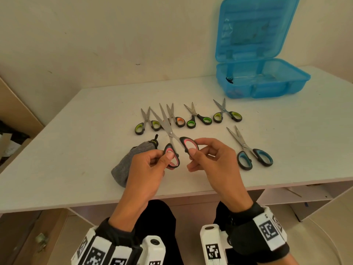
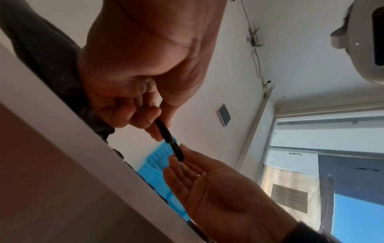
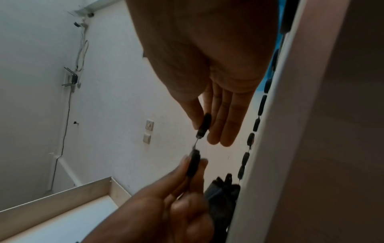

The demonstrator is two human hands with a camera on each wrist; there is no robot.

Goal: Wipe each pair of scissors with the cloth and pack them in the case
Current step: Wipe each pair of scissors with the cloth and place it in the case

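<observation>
Both hands are lifting the pink scissors [image 1: 172, 142] above the tabletop [image 1: 76, 150], left hand [image 1: 147, 165] and right hand [image 1: 214, 159] each pinching one loop, fingers spreading the blades for wiping; cloth [image 1: 129, 163] lying beside, case [image 1: 261, 81] waiting open.

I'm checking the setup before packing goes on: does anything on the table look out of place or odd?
Only slightly: a small black piece sits alone at the left edge of the open blue case, and I cannot tell what it is. The scissors on the table lie orderly.
</observation>
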